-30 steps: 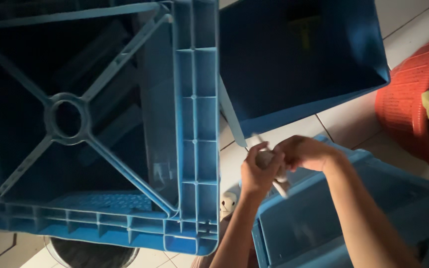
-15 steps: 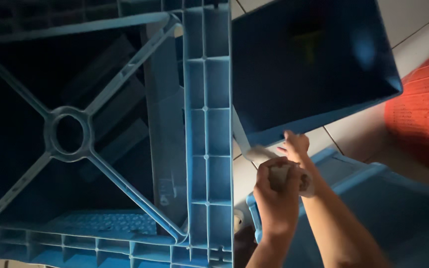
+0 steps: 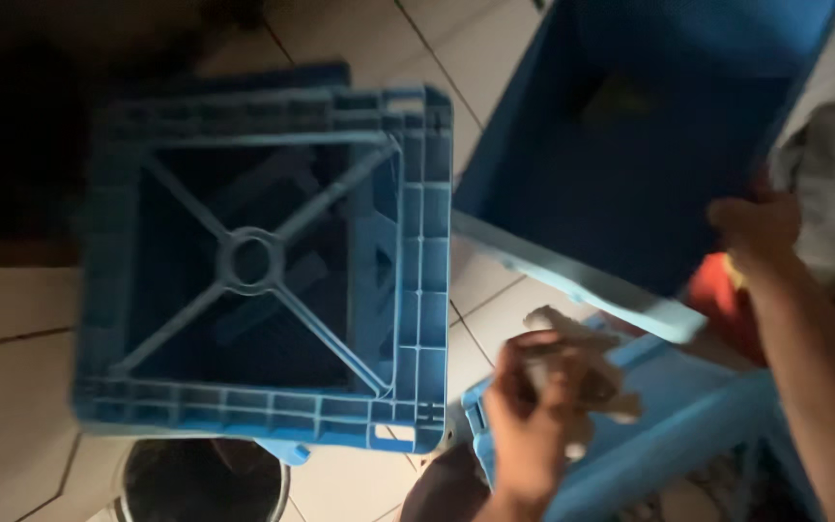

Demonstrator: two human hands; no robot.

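My left hand (image 3: 533, 416) is closed around a crumpled light-coloured wad (image 3: 582, 367), held over the near corner of a blue bin (image 3: 688, 445) at the lower right. Farther right, my right hand (image 3: 756, 227) reaches up to the edge of a second, deeper blue bin (image 3: 630, 155). It sits right beside a pale grey cloth (image 3: 833, 174). Blur hides whether its fingers grip anything.
A large blue plastic crate (image 3: 253, 271) with ribbed walls and a cross-braced round hub fills the left. A red basket (image 3: 722, 300) shows under my right arm. A dark round bucket (image 3: 200, 483) stands at the bottom on the pale tiled floor (image 3: 12, 387).
My hands were together on the wad; now the right hand has moved away up and right to the pale cloth, while the left keeps the wad. The view has shifted.
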